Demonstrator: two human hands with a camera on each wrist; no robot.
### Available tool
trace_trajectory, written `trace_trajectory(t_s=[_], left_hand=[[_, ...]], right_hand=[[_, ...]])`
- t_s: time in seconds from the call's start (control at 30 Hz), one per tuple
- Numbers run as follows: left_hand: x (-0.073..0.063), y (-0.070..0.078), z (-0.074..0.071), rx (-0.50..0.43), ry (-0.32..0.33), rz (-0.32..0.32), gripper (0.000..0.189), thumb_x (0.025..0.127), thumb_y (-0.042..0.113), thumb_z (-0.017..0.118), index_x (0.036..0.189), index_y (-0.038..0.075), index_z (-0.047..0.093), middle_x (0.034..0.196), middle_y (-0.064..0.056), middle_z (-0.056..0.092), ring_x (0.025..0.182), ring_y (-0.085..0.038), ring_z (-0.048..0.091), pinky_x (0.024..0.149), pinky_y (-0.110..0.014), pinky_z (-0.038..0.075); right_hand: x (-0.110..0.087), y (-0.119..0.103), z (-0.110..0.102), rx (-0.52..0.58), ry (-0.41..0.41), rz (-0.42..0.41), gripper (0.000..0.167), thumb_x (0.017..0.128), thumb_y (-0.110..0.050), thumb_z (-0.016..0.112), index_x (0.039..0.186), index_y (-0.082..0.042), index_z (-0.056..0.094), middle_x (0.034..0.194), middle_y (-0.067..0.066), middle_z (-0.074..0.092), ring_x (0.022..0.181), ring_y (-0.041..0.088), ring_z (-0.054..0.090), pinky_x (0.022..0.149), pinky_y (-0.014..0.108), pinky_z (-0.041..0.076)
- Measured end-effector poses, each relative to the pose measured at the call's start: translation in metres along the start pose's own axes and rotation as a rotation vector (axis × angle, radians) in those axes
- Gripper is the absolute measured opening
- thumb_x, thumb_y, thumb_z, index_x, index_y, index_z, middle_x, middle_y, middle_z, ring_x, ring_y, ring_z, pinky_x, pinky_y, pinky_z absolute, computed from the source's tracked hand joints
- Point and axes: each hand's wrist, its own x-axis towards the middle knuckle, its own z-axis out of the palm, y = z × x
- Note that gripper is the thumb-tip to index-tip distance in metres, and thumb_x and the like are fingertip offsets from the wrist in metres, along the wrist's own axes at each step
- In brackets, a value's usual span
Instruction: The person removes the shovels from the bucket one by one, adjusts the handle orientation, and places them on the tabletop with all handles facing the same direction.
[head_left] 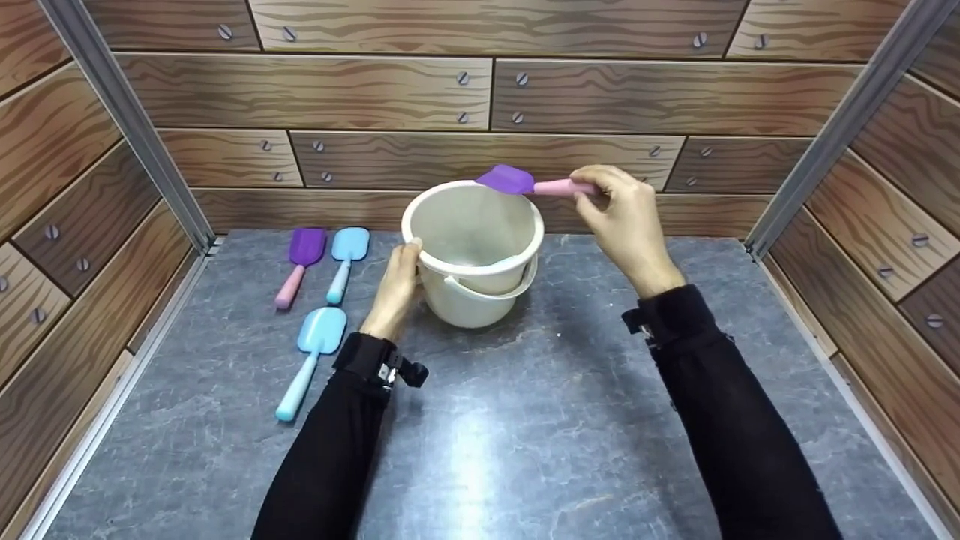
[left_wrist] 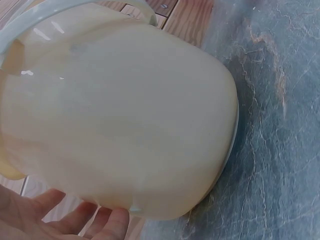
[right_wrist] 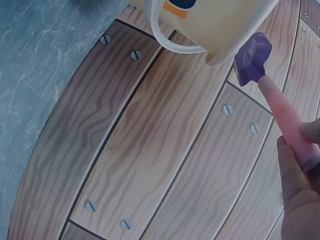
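Observation:
A cream bucket [head_left: 476, 304] stands upright, its handle hanging toward the front right. My left hand [head_left: 396, 289] holds it at the left rim; the left wrist view shows the fingertips [left_wrist: 117, 220] against its side wall. With my right hand [head_left: 626, 217] I pinch the pink handle of a purple toy shovel [head_left: 508, 180]. The shovel lies nearly level, its blade overlapping the back right of the bucket's rim in the head view. In the right wrist view the shovel's blade [right_wrist: 252, 57] shows close beside the rim. Much of the bucket's inside is hidden by its front wall.
Left of the bucket lie another purple shovel [head_left: 306, 247] with a pink handle, a light blue shovel [head_left: 350, 244], and a second light blue shovel [head_left: 322, 330] nearer the front. Wood-patterned panels [head_left: 375, 94] enclose the grey marbled tabletop [head_left: 570, 420] at the back and sides.

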Motion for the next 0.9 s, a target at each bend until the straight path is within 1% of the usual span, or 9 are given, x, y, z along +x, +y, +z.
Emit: trace_trajectory(t_s=[0.03, 0.13, 0.2, 0.27, 0.37, 0.53, 0.73, 0.9], left_hand=[[-0.001, 0.0, 0.0, 0.004, -0.004, 0.002, 0.071, 0.122, 0.051, 0.042, 0.168, -0.003, 0.041, 0.167, -0.026, 0.051, 0.159, -0.046, 0.055, 0.136, -0.063, 0.047], [-0.001, 0.001, -0.001, 0.0, -0.017, 0.006, 0.071, 0.122, 0.051, 0.04, 0.169, -0.003, 0.04, 0.167, -0.026, 0.05, 0.159, -0.045, 0.054, 0.136, -0.063, 0.046], [-0.001, 0.001, -0.001, -0.001, -0.019, 0.01, 0.072, 0.122, 0.05, 0.04, 0.17, -0.004, 0.039, 0.168, -0.027, 0.048, 0.159, -0.045, 0.053, 0.136, -0.063, 0.046], [-0.001, 0.002, -0.002, 0.001, -0.018, 0.011, 0.073, 0.122, 0.049, 0.039, 0.172, -0.004, 0.037, 0.169, -0.028, 0.048, 0.16, -0.046, 0.054, 0.136, -0.063, 0.046], [0.0, 0.002, -0.002, 0.011, -0.017, 0.011, 0.074, 0.122, 0.05, 0.039, 0.173, -0.004, 0.036, 0.171, -0.028, 0.047, 0.161, -0.047, 0.053, 0.137, -0.063, 0.046], [-0.001, 0.001, -0.003, 0.023, -0.013, 0.004, 0.075, 0.122, 0.052, 0.041, 0.173, -0.002, 0.037, 0.172, -0.027, 0.048, 0.163, -0.046, 0.053, 0.138, -0.062, 0.045], [0.001, -0.001, -0.003, 0.039, -0.007, 0.017, 0.074, 0.122, 0.05, 0.04, 0.172, -0.004, 0.038, 0.172, -0.028, 0.048, 0.163, -0.047, 0.052, 0.136, -0.062, 0.046], [0.001, -0.001, -0.003, 0.032, -0.008, 0.015, 0.073, 0.122, 0.048, 0.04, 0.172, -0.005, 0.038, 0.171, -0.028, 0.048, 0.161, -0.046, 0.053, 0.136, -0.062, 0.046]], right_hand=[[-0.001, 0.001, 0.0, 0.002, 0.007, 0.009, 0.025, 0.106, 0.0, 0.081, 0.13, 0.004, 0.085, 0.139, 0.021, 0.084, 0.13, 0.038, 0.082, 0.115, 0.044, 0.066], [-0.002, 0.006, -0.001, 0.007, 0.031, 0.026, 0.025, 0.107, 0.0, 0.078, 0.13, 0.004, 0.085, 0.138, 0.02, 0.085, 0.129, 0.037, 0.083, 0.112, 0.022, 0.063], [-0.004, 0.009, -0.001, 0.011, 0.047, 0.03, 0.024, 0.106, 0.0, 0.078, 0.129, 0.004, 0.086, 0.137, 0.02, 0.086, 0.129, 0.036, 0.083, 0.11, 0.011, 0.057], [-0.005, 0.012, -0.001, 0.015, 0.061, 0.033, 0.024, 0.106, 0.001, 0.078, 0.128, 0.004, 0.086, 0.135, 0.02, 0.086, 0.128, 0.036, 0.083, 0.104, 0.001, 0.05], [-0.008, 0.017, -0.002, 0.018, 0.078, 0.042, 0.024, 0.106, 0.002, 0.077, 0.128, 0.005, 0.086, 0.134, 0.019, 0.086, 0.126, 0.036, 0.083, 0.103, 0.002, 0.05], [-0.015, 0.026, -0.004, 0.012, 0.095, 0.07, 0.025, 0.105, 0.003, 0.076, 0.128, 0.004, 0.086, 0.134, 0.02, 0.086, 0.126, 0.036, 0.083, 0.101, 0.001, 0.051], [-0.022, 0.039, -0.006, -0.006, 0.099, 0.109, 0.028, 0.105, 0.004, 0.075, 0.13, 0.004, 0.085, 0.134, 0.023, 0.086, 0.122, 0.038, 0.084, 0.097, 0.0, 0.05], [-0.027, 0.051, -0.008, -0.009, 0.108, 0.139, 0.026, 0.105, 0.004, 0.076, 0.129, 0.004, 0.086, 0.133, 0.023, 0.086, 0.122, 0.038, 0.084, 0.098, -0.002, 0.051]])
